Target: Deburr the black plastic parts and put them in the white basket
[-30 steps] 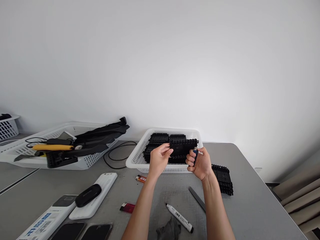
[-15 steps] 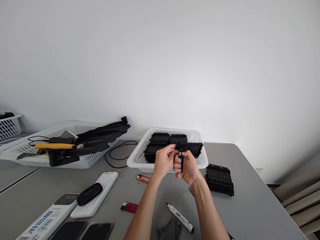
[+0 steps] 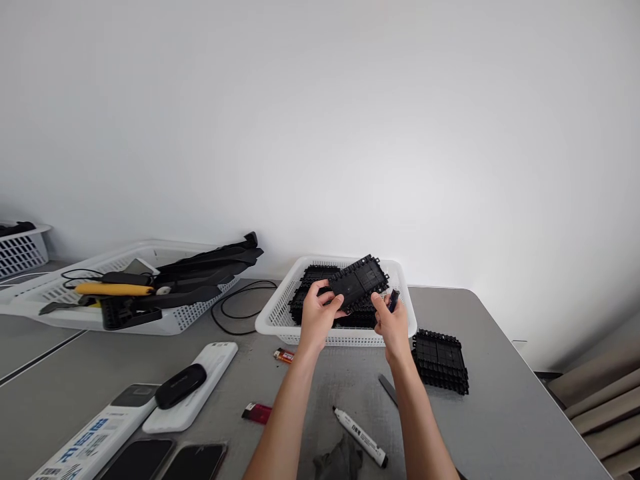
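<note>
Since the earlier frame, the toothed black plastic panel (image 3: 359, 280) has turned from near edge-on to flat face towards you, right end raised; your right hand (image 3: 393, 327) has shifted rightward, away from your left. Your left hand (image 3: 319, 313) is clamped on the panel's left end, above the white perforated plastic basket (image 3: 277, 313). Your right is closed round a slim dark-blue lighter (image 3: 394, 300), mostly hidden by the fingers; whether its thumb touches the panel, cannot tell. Panel and hands obscure part of the black toothed panels (image 3: 303, 297) inside. Your left forearm cuts off the orange lighter (image 3: 285, 355) and red lighter (image 3: 257, 413); your right covers the flat grey strip's (image 3: 388, 389) lower end. Crumpled grey cloth (image 3: 340, 460), cropped below, lies by the white black-capped marker (image 3: 360, 437).
</note>
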{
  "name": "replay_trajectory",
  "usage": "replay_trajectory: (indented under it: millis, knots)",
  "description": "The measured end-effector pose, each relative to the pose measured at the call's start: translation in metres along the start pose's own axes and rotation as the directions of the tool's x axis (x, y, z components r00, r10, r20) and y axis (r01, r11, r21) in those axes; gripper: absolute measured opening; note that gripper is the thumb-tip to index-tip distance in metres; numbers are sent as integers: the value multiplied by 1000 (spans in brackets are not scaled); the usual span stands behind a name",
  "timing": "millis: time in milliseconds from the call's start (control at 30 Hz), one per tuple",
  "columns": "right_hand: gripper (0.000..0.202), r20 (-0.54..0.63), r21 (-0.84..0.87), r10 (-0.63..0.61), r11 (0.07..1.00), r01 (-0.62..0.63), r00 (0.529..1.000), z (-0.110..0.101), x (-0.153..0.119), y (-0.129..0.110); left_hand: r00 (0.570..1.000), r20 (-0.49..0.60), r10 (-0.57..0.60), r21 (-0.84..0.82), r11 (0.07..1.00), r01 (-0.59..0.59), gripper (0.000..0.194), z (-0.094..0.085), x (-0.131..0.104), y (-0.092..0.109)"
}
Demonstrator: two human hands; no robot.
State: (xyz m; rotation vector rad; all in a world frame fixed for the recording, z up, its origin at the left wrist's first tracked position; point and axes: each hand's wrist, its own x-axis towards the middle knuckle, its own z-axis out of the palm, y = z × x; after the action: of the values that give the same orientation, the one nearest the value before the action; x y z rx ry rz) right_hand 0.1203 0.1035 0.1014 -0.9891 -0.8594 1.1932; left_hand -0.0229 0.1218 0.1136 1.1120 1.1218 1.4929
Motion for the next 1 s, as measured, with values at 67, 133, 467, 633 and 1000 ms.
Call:
replay_trajectory:
  millis: [67, 133, 467, 633, 1000]
  knots:
    - [48, -34, -27, -58, 998, 57, 998, 1, 0, 3, 999, 35, -33, -52, 998, 35, 54, 0, -2, 4]
    - [46, -51, -31, -109, 994, 107, 993, 3, 0, 4, 994, 88, -58, -71, 995, 64, 56, 1, -5, 7]
    - [41, -132, -17, -172, 985, 171, 976, -5, 5, 4, 988, 153, -32, 123, 992, 14, 41, 2, -9, 11]
    - [37, -121, -105, -172, 982, 160, 978, -7, 5, 4, 986, 165, 0, 289, 956, -48, 51, 0, -8, 9]
    - [26, -123, -210, -297, 940, 268, 947, -8, 6, 6, 989, 148, -7, 236, 971, -28, 46, 1, -4, 0]
